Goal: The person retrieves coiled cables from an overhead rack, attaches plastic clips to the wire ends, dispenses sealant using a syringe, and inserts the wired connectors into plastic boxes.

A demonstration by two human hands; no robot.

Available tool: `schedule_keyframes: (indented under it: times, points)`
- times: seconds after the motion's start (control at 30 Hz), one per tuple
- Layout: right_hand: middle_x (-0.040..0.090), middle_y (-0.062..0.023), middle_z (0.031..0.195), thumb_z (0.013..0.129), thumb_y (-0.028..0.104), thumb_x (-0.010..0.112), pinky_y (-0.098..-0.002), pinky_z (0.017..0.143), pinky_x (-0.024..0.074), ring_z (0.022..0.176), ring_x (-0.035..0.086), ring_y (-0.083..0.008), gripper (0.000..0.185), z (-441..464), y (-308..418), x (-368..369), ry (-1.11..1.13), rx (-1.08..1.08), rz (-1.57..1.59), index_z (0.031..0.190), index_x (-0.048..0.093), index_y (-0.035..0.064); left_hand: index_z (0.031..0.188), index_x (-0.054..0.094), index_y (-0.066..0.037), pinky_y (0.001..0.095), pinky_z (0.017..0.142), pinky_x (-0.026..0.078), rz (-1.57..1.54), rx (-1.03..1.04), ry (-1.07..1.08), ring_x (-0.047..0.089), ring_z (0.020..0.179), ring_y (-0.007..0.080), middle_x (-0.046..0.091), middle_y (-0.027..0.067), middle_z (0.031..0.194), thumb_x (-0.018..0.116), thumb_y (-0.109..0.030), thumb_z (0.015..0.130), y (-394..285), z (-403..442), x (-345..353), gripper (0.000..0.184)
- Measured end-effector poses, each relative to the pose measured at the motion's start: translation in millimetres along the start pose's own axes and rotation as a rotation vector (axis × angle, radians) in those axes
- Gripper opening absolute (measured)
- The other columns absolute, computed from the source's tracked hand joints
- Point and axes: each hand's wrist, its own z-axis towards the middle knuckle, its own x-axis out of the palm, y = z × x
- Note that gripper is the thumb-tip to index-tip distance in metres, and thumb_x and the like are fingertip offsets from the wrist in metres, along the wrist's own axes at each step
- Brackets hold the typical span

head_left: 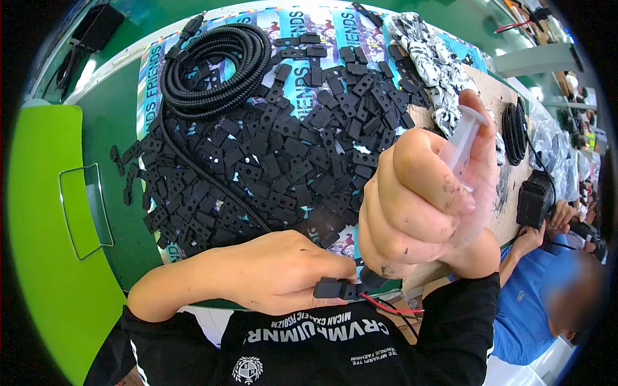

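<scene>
My right hand (418, 199) is closed around a translucent plastic syringe (465, 138), its thumb against the flanged plunger end. Most of the barrel is hidden inside the fist. Below that fist a dark cylindrical end (372, 278) shows, close to a small black plastic piece (329, 288). My left hand (290, 267) pinches this piece at the table's near edge. Red and black wires (389, 307) come out beside it and hang over my shirt. Dark smudges mark the fingers of my right hand. Whether the dark end touches the black piece, I cannot tell.
Many loose black plastic pieces (270, 161) cover the printed sheet. A coiled black cable (215, 71) lies on them. Behind is a black-and-white patterned cloth (434, 71). A green chair (45, 193) stands left. At right are a black box (535, 198) and a co-worker in blue (528, 302).
</scene>
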Motion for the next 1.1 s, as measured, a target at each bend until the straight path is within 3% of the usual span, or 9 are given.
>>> schedule_keyframes:
  times: [0.17,0.27,0.47,1.1]
  points:
    - [0.03,0.0043,0.04,0.097,0.061,0.027,-0.0249,0.03,0.0156,0.028,0.025,-0.0082,0.064,-0.6,0.3,1.1,0.005,0.022,-0.004,0.052,0.035,0.0159,0.106,0.057,-0.001,0.0437,0.064,0.046,-0.09,0.053,-0.012,0.058,0.071,0.0383,0.058,0.0176,0.076,0.06,-0.02,0.088,5.7,-0.1,0.1,0.026]
    - [0.031,0.0035,0.04,0.097,0.061,0.027,-0.0254,0.03,0.0141,0.028,0.024,-0.0088,0.064,-1.2,-0.6,2.1,0.004,0.025,-0.004,0.052,0.036,0.0156,0.106,0.057,0.0,0.0428,0.067,0.046,-0.168,0.002,0.003,0.059,0.074,0.0373,0.059,0.0181,0.083,0.058,-0.019,0.09,1.6,-2.1,-4.9,0.025]
    - [0.032,0.002,0.04,0.096,0.062,0.026,-0.0267,0.031,0.0126,0.028,0.022,-0.01,0.065,-2.7,1.1,3.0,0.0,0.042,-0.026,0.052,0.036,0.0154,0.105,0.057,0.002,0.0421,0.069,0.047,-0.163,0.102,-0.021,0.059,0.078,0.0358,0.059,0.0163,0.088,0.053,-0.015,0.094,5.1,0.1,-2.7,0.02]
    - [0.033,0.0024,0.039,0.097,0.062,0.026,-0.0269,0.03,0.0147,0.027,0.023,-0.0105,0.066,-2.9,4.3,3.4,0.012,0.02,-0.09,0.052,0.035,0.0152,0.101,0.056,0.001,0.0414,0.073,0.046,-0.145,0.115,-0.065,0.055,0.081,0.0345,0.055,0.015,0.086,0.055,-0.015,0.094,5.2,2.0,-2.6,0.018]
